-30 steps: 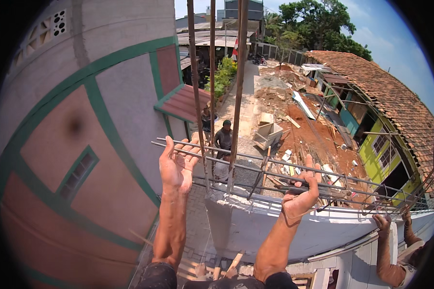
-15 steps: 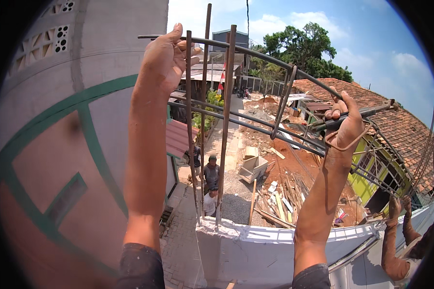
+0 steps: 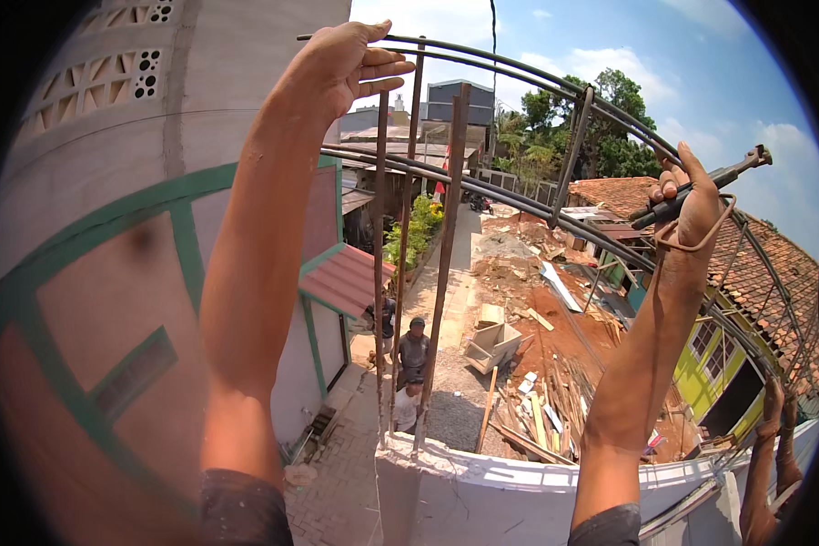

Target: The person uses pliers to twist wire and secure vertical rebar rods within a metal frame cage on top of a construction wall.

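A long cage of steel rebar hangs across my raised arms, with a rectangular stirrup around its bars. My left hand is open, fingers stretched out, its palm against the upper bar near the cage's left end. My right hand is closed around dark-handled pincers and also bears against the cage, its thumb by the upper bar. Another bent stirrup crosses at my right wrist. Upright rebar rods stand below the upper bars, beside my left forearm.
The uprights rise from a concrete wall top. A co-worker's hands hold up the cage's far right. People stand in the lane below. A green-trimmed house wall is at left; timber scraps lie beyond the wall.
Both my hands and the cage have risen relative to the upright rods. My left fingers have straightened. The view has shifted, so the surroundings sit lower and further right.
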A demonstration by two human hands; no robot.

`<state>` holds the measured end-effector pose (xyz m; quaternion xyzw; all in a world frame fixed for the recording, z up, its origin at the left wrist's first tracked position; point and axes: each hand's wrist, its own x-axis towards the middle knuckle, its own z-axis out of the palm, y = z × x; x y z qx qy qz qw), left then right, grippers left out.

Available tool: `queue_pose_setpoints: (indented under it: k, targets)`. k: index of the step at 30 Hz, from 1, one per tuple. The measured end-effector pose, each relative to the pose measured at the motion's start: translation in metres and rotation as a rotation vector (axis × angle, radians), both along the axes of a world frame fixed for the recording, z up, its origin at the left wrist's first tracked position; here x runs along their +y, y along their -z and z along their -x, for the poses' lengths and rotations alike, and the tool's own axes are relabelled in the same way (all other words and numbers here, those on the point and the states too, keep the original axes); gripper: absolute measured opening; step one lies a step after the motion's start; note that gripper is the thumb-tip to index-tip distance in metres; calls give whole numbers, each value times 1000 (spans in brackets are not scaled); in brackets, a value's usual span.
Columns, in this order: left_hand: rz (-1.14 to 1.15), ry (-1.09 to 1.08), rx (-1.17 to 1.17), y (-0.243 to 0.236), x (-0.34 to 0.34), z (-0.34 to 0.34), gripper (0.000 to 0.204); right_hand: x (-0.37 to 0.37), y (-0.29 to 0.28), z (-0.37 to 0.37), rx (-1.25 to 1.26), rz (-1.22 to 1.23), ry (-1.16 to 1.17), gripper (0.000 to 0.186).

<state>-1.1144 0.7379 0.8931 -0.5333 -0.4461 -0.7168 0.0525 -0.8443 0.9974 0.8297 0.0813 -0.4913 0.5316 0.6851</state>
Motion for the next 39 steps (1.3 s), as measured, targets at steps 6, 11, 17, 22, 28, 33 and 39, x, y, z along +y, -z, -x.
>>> queue_pose_setpoints:
  k: [6, 11, 17, 22, 28, 33, 39]
  targets:
    - [107, -257, 224, 11, -20, 14, 57, 13, -22, 0, 27, -28, 35, 38]
    - [336, -741, 1097, 77, -64, 24, 40, 14, -28, 3, -39, -63, 32, 37]
    - [353, -765, 924, 47, -33, 25, 17, 22, -36, 6, 28, -49, 55, 36]
    - [362, -535, 825, 8, -28, 36, 29, 49, -65, 11, 7, 6, 156, 40]
    - [406, -700, 1034, 2, -36, 25, 57, 36, -71, 9, 36, -14, 134, 35]
    - [503, -698, 1021, -8, -37, 19, 48, 40, -73, 13, 21, 7, 181, 38]
    - [231, -929, 1195, 0, -36, 19, 55, 32, -77, 1, 13, -34, 197, 44]
